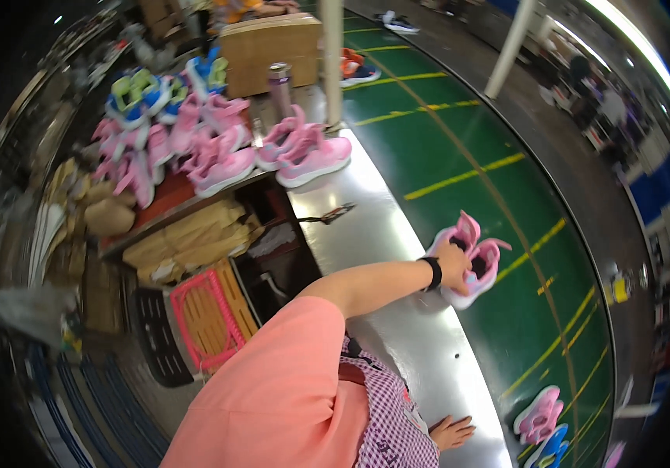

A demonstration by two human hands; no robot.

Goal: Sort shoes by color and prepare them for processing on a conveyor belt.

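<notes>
From afar, I see pink, white-soled shoes (317, 162) and a slim dark tool (339, 213) toward twelve o'clock on the silver metal bench (426, 355).

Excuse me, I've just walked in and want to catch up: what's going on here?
The person's left hand grips a pair of pink shoes at the near edge of the green belt; whether they rest on it isn't clear. The right hand lies open on the metal bench. More shoes, pink and blue, crowd together at the upper left, and others sit on the belt at the lower right.
</notes>
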